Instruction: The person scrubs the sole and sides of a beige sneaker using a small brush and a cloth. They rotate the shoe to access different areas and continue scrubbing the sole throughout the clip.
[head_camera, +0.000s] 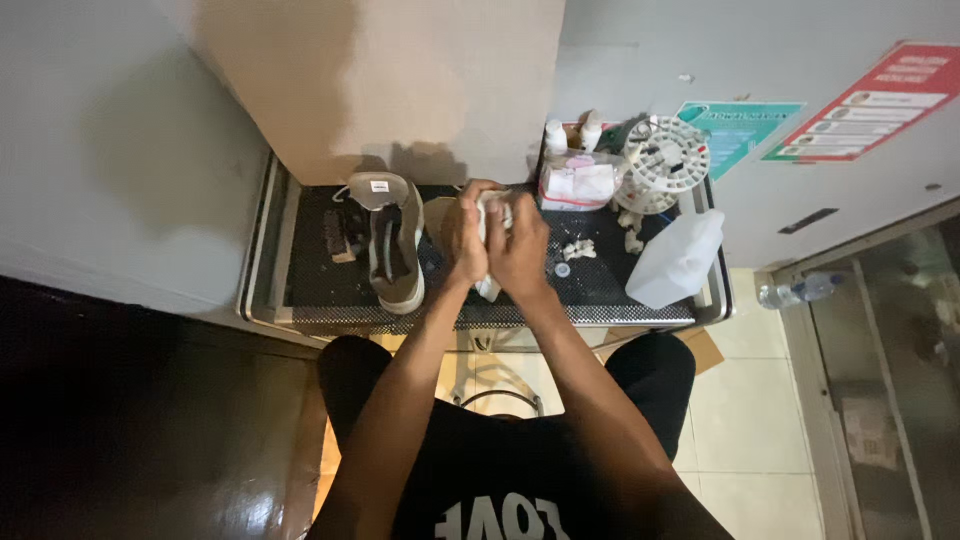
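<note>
Both my hands meet over the middle of a black mesh-topped table. My left hand and my right hand are closed together around a white cloth, whose lower end hangs out below them near the table's front edge. Just left of my hands a grey shoe stands on the mesh with its opening and tongue facing up. A dark brush-like object lies to the left of the shoe.
A white plastic jug lies at the table's right end. Behind it are a round white cable reel, a pack of white wipes and small bottles. White scraps dot the mesh. A clear bottle lies on the floor.
</note>
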